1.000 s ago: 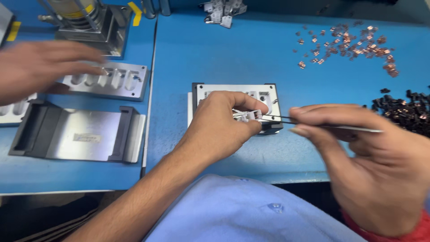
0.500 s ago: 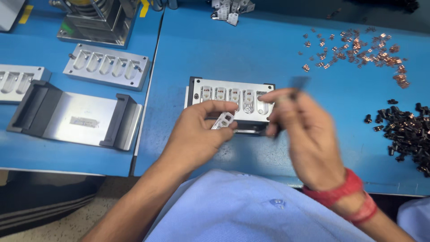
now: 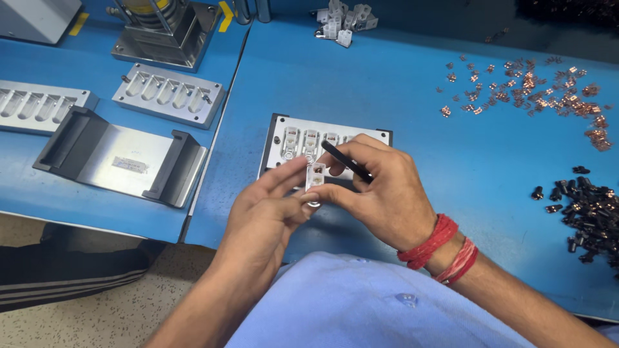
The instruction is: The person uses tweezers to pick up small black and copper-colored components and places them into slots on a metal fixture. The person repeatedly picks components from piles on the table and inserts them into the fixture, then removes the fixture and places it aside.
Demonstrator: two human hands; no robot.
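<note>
While a small white housing (image 3: 315,175) is pinched between the fingertips of both hands, it is held just above the near edge of the jig (image 3: 277,138). By the left hand (image 3: 267,209) it is gripped from the left with thumb and forefinger pressed together on it; by the right hand (image 3: 380,193) it is steadied from the right, black tweezers (image 3: 346,161) being kept tucked along the fingers. Half a second ago the tweezers were raised at the jig's right end; since then the right hand has been brought onto the part, so handling seems to have passed from tool to fingers. Copper is seen in the jig's nests to the left; those on the right are hidden by the hand. Open blue table (image 3: 412,96) is left beyond the jig. Copper clips (image 3: 535,90) are scattered far right, black parts (image 3: 590,209) are heaped near the right edge, and a steel cradle (image 3: 122,158) lies well apart on the left.
</note>
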